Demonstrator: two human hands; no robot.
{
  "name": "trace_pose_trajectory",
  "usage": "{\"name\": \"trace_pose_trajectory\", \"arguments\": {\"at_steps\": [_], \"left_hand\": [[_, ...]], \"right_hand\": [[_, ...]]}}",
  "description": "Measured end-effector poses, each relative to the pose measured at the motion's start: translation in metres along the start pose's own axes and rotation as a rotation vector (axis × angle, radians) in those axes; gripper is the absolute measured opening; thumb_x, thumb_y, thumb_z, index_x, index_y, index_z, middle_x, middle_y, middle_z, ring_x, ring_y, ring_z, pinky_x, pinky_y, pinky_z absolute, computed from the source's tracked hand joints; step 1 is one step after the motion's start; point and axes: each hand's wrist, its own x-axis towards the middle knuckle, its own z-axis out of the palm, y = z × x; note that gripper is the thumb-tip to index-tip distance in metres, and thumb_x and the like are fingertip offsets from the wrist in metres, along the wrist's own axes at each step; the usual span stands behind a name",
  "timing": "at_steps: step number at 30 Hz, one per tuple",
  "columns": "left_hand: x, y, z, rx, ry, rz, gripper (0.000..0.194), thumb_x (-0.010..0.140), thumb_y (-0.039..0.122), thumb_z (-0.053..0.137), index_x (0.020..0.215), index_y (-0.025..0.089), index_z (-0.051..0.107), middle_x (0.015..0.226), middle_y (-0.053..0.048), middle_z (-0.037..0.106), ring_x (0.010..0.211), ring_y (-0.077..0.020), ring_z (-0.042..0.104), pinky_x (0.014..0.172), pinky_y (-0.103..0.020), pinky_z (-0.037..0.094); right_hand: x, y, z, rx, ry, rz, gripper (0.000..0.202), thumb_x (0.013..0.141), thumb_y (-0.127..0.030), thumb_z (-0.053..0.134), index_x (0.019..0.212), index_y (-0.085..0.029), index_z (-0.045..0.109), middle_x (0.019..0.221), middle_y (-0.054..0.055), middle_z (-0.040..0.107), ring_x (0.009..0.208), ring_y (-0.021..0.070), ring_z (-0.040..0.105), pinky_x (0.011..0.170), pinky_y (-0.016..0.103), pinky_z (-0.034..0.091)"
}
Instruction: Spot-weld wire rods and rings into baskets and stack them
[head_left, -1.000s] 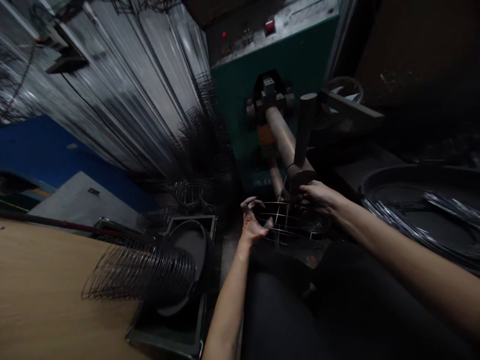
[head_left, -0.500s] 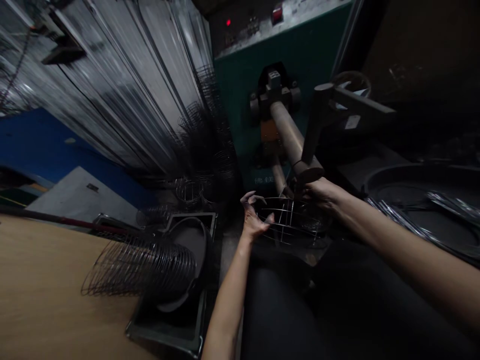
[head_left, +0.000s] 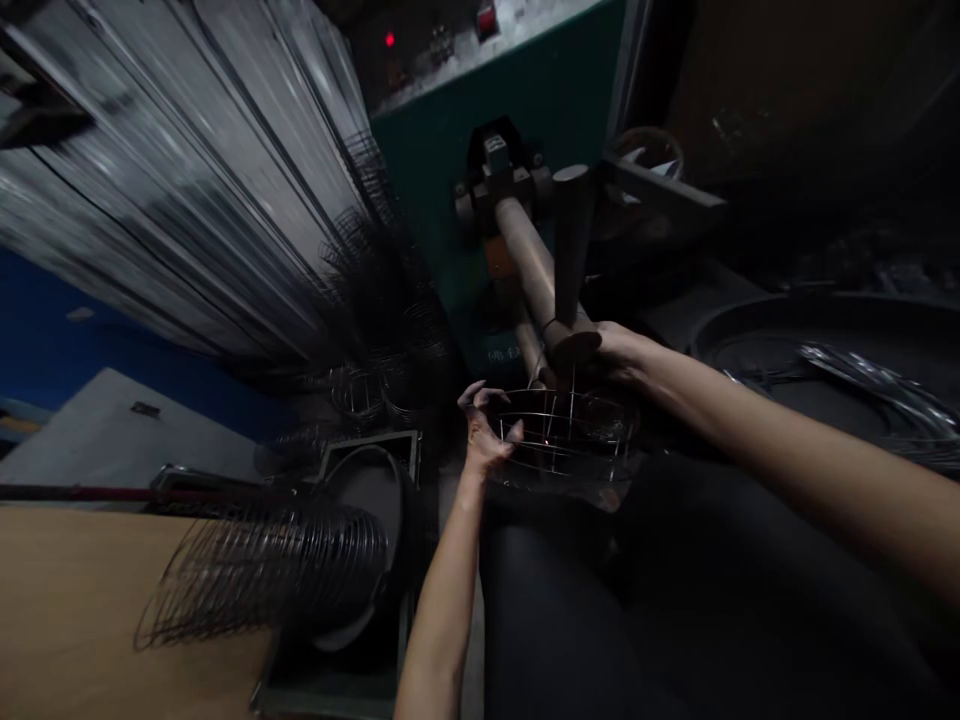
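Observation:
In the head view, my left hand (head_left: 489, 430) curls its fingers and thumb around the left edge of a round wire frame (head_left: 555, 455). Thin wire rings joined by short cross wires make up this frame, which sits just below the ends of two thick metal arms. My right hand (head_left: 619, 350) reaches in behind the end of the upper metal arm (head_left: 529, 250); its fingers are hidden there. The lower metal arm (head_left: 529, 345) ends close to the frame's far side. A tiny reddish glint shows on the wires.
Both arms stick out from a green machine (head_left: 420, 150) with a lit red lamp (head_left: 389, 40). A row of wire rings (head_left: 262, 560) lies at left beside a dark round pan (head_left: 367, 500). On the right, a large round tray (head_left: 720, 325) holds bent wires (head_left: 870, 385).
The whole view has shifted, so the machine appears farther left. Both hands stay near the arm ends, and my left hand keeps its grip on the wire frame.

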Motion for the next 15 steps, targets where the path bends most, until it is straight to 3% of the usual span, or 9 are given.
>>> {"name": "trace_pose_trajectory", "arguments": {"at_steps": [4,8,9,11,13,15], "left_hand": [[-0.005,0.008,-0.005,0.116,-0.115,0.095,0.065,0.065,0.024,0.069,0.118,0.021,0.032,0.117,-0.012,0.05,0.113,-0.0265,0.054,0.097,-0.046,0.043],[-0.023,0.018,-0.033,0.158,-0.43,0.021,0.089,0.065,0.027,0.074,0.138,0.023,0.024,0.144,-0.015,0.037,0.14,-0.0325,0.024,0.111,-0.058,0.026],[-0.028,0.024,-0.039,0.142,-0.472,-0.043,0.089,0.066,0.03,0.074,0.14,0.023,0.026,0.148,-0.014,0.034,0.142,-0.033,0.02,0.111,-0.059,0.024],[-0.035,0.041,-0.043,0.07,-0.429,-0.195,0.073,0.075,0.036,0.067,0.139,0.022,0.035,0.147,-0.013,0.036,0.141,-0.0312,0.025,0.112,-0.055,0.027],[-0.037,0.067,-0.03,0.002,-0.315,-0.308,0.047,0.087,0.04,0.053,0.13,0.022,0.049,0.139,-0.011,0.048,0.134,-0.0266,0.04,0.111,-0.05,0.031],[-0.036,0.095,-0.004,-0.059,-0.276,-0.347,0.035,0.092,0.042,0.044,0.114,0.022,0.062,0.125,-0.008,0.061,0.121,-0.0232,0.053,0.107,-0.043,0.038]], "right_hand": [[0.012,-0.023,-0.014,0.026,-0.023,0.03,0.031,0.092,-0.013,0.045,0.061,-0.016,0.042,0.046,-0.004,0.038,0.036,0.0034,0.026,0.036,0.016,0.024],[-0.011,-0.015,-0.039,0.08,-0.068,-0.01,0.024,0.091,-0.013,0.043,0.067,-0.015,0.044,0.053,-0.004,0.04,0.037,0.0032,0.026,0.034,0.014,0.021],[-0.023,-0.005,-0.045,0.067,-0.059,-0.054,0.02,0.091,-0.014,0.043,0.07,-0.015,0.046,0.056,-0.004,0.042,0.037,0.0033,0.028,0.033,0.014,0.02],[-0.048,0.027,-0.052,-0.043,-0.028,-0.176,0.013,0.089,-0.021,0.047,0.077,-0.016,0.05,0.062,-0.002,0.048,0.04,0.0054,0.034,0.033,0.015,0.022],[-0.075,0.068,-0.048,-0.234,0.008,-0.342,0.011,0.086,-0.028,0.053,0.083,-0.018,0.054,0.071,0.002,0.055,0.052,0.0113,0.05,0.041,0.02,0.038],[-0.098,0.11,-0.037,-0.439,0.01,-0.529,0.01,0.082,-0.027,0.055,0.086,-0.018,0.058,0.082,0.007,0.061,0.074,0.0188,0.06,0.065,0.029,0.051]]}}
